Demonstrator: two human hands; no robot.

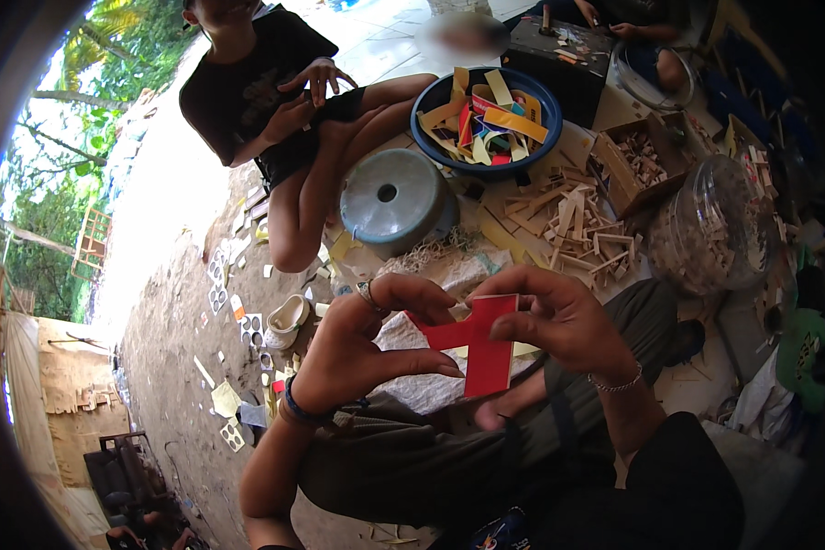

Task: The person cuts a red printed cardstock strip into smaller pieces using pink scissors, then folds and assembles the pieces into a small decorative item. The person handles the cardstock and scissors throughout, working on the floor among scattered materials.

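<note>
A flat red cardboard piece (492, 353), cut roughly like a cross with pale edges, is held up in front of my lap. My right hand (559, 321) pinches its upper right side between thumb and fingers. My left hand (376, 339), with a ring and dark wristband, curls round the left arm of the piece; its thumb lies below and its forefinger above. Some left fingertips are hidden behind the card. Under the hands lies a whitish cloth or sack (422, 362), partly covered by my crossed legs.
A blue basin (431, 151) of coloured card strips stands ahead, beside an upturned metal pot (390, 197). To the right are loose wooden pieces (577, 220), a cardboard box (642, 174) and a clear plastic container (715, 229). Scraps and a pale clog (288, 316) lie left. A co-worker (266, 92) sits opposite.
</note>
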